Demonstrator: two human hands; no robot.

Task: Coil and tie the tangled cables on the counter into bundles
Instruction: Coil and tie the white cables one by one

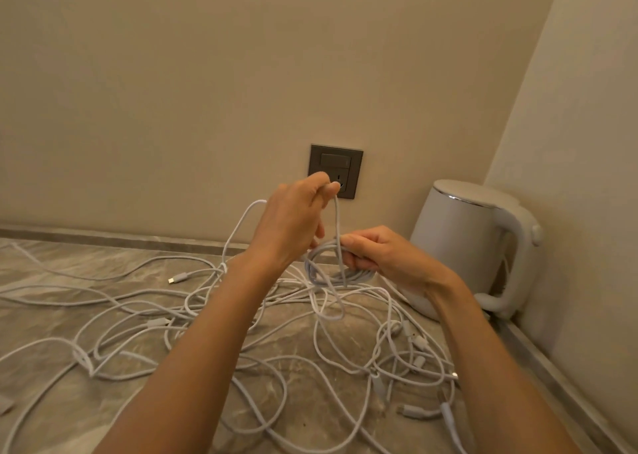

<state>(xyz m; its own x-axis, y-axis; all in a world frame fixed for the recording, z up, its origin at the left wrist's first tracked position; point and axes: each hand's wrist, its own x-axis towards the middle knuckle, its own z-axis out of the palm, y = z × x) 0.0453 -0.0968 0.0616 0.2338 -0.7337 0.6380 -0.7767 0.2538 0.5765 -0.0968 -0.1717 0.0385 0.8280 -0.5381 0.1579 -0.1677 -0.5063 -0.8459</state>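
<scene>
The person is in the middle of coiling one white cable, above the marble counter (51,274). The right hand (379,251) has its fingers curled around a small coil (328,270) of several loops and holds it just over the counter. The left hand (293,218) is raised higher, in front of the wall socket (335,170), and pinches the free strand (336,218) between thumb and fingertips; this strand goes down from the pinch to the coil. The other cables (172,322) lie spread over the counter as a loose tangle, with some connectors visible (one plug (177,277) lies at the left, apart from the hands). A white kettle (476,246) stands in the corner, just beside the right hand. I judge that the step in hand is the winding of the first bundle, and no tied bundle is visible yet. The next move probably needs the left hand to bring the strand down around the coil, while the right hand keeps the loops together. The strand seems to pass back into the tangle, so it may catch and need to be freed.
</scene>
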